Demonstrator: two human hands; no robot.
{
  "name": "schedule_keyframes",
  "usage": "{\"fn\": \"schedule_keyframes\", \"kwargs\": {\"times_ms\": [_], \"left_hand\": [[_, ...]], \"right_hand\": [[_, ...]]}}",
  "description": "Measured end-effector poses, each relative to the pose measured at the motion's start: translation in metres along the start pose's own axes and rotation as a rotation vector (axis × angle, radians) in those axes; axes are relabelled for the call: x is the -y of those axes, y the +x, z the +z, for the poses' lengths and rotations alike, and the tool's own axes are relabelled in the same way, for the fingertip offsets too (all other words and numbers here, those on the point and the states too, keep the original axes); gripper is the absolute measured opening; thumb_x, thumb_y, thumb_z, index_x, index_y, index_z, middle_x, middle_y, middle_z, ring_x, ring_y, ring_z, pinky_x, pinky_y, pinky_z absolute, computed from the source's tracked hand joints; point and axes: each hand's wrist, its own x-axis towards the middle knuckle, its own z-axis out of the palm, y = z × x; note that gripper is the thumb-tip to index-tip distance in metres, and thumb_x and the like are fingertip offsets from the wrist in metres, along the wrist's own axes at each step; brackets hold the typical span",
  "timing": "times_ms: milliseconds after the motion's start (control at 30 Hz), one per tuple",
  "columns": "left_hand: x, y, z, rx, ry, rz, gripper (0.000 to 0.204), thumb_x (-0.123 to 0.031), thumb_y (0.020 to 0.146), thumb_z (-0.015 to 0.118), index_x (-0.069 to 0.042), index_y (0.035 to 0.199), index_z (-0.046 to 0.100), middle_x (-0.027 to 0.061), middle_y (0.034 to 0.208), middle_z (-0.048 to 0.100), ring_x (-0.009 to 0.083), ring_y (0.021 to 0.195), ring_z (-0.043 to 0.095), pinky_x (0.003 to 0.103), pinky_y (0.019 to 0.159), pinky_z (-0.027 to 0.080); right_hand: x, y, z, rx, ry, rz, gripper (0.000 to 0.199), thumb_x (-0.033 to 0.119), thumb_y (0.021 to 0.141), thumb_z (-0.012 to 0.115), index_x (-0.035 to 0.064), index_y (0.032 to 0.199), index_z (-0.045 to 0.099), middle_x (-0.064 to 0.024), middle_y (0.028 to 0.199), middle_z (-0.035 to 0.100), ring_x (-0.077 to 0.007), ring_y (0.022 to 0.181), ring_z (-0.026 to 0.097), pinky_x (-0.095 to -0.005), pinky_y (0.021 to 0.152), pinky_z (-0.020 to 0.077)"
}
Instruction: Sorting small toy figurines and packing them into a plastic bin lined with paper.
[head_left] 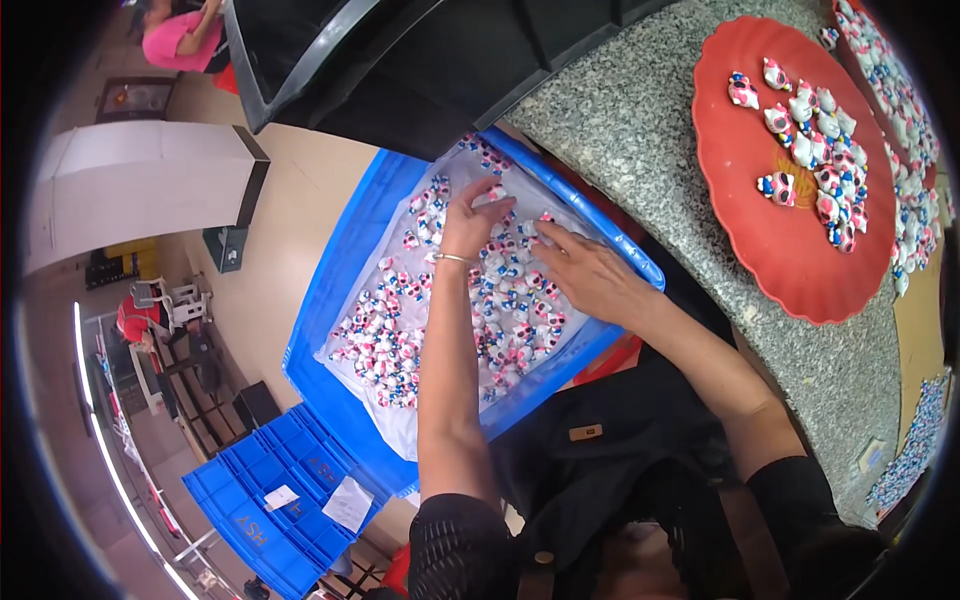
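Many small toy figurines (375,335), white with pink and blue parts, lie loose on a pale plastic liner (395,425) inside a blue crate (330,270). Over the far part of the pile is my left hand (470,222), its thumb and fingers apart. One figurine (497,192) shows in the gap between them, and I cannot tell whether it is touched. From the right, my right hand (588,272) reaches over the crate's edge with fingers stretched out and apart. Its fingertips are at the figurines near the middle; some are hidden beneath it.
A red scalloped plate (730,215) with more figurines rests on the grey speckled counter (620,120) at right, beside another heaped red plate (850,12). A black bin (400,90) stands beyond the crate. Blue folded crates (290,480) are lower left. Other people sit farther away.
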Motion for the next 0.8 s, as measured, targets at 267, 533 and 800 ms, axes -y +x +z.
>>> {"fn": "schedule_keyframes", "kwargs": {"times_ms": [267,533,800], "left_hand": [[0.0,0.012,0.025,-0.304,1.045,0.372,0.037,-0.021,0.07,0.074,-0.005,0.1,0.062,0.0126,0.089,0.059,0.0266,0.074,0.063,0.037,0.066,0.05],[-0.007,0.024,0.029,-0.344,0.967,0.412,0.036,-0.024,0.066,0.078,-0.005,0.092,0.061,0.0099,0.085,0.06,0.0278,0.071,0.059,0.038,0.065,0.048],[0.007,-0.027,0.008,-0.233,0.639,0.361,0.028,-0.013,0.066,0.075,-0.005,0.091,0.063,0.0088,0.087,0.061,0.0256,0.075,0.057,0.036,0.066,0.047]], "right_hand": [[-0.004,-0.005,0.005,-0.011,-0.005,0.001,0.032,0.009,0.084,0.057,0.0,0.114,0.054,-0.0159,0.132,0.042,-0.0323,0.108,0.054,-0.0411,0.088,0.0485],[0.018,-0.028,-0.01,-0.026,-0.016,-0.058,0.032,0.008,0.081,0.06,0.0011,0.111,0.054,-0.0157,0.131,0.045,-0.0325,0.107,0.053,-0.0413,0.089,0.0455],[0.014,-0.06,-0.01,-0.16,-0.102,-0.105,0.031,0.006,0.073,0.064,0.0033,0.103,0.061,-0.0092,0.117,0.056,-0.0241,0.091,0.057,-0.0348,0.078,0.045]]}}
